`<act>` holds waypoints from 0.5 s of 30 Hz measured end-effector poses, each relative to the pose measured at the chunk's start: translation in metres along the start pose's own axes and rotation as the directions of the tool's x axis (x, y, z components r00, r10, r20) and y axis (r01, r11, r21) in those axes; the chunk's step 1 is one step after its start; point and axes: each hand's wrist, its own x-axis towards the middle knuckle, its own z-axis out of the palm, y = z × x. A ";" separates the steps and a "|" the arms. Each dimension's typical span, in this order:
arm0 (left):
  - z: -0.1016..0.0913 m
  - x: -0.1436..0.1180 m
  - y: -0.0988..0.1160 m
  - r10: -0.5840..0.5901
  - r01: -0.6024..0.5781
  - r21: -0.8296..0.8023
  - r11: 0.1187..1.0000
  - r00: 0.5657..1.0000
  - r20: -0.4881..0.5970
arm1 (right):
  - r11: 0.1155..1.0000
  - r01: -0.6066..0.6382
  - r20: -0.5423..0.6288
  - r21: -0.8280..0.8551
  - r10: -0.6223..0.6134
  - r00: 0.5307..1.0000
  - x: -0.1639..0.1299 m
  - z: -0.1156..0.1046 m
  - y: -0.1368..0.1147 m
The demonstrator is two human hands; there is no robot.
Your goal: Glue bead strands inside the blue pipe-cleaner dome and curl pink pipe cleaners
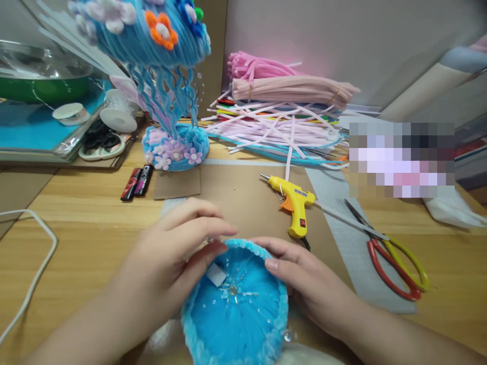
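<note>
Two hands (178, 253) (300, 279) grip blue dome (236, 309); glue gun (294, 205), scissors (395, 263) beside.

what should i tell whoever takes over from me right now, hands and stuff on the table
Left hand: fingertips on the far rim of the blue fuzzy dome, by a small white tab inside.
Right hand: steadying the dome's right rim.
Dome: open side up, beaded strands fanning from its centre.
Done: a finished jellyfish model stands behind.
Nearby: yellow glue gun, scissors, pipe cleaner pile.
Left: this dome has no tentacles or base yet.
</note>
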 end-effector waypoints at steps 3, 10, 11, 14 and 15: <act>0.005 0.003 -0.007 -0.003 0.003 -0.026 1.000 1.000 -0.015 | 0.998 -0.038 0.025 0.058 0.037 0.999 0.000 0.001 0.001; 0.003 0.005 -0.015 -0.418 0.407 -0.280 0.869 0.908 0.021 | 0.975 -0.041 0.043 0.218 0.033 0.999 -0.002 0.002 -0.004; 0.001 0.005 -0.016 -0.476 0.484 -0.376 0.790 0.871 0.121 | 0.973 -0.025 0.047 0.228 0.014 0.999 -0.002 0.001 -0.006; -0.004 0.002 -0.019 -0.481 0.647 -0.500 0.576 0.762 0.433 | 0.972 0.026 0.046 0.235 -0.037 0.998 -0.002 -0.001 -0.010; -0.004 0.001 -0.020 -0.451 0.667 -0.509 0.544 0.744 0.493 | 0.971 0.037 0.045 0.234 -0.049 0.998 -0.003 -0.002 -0.011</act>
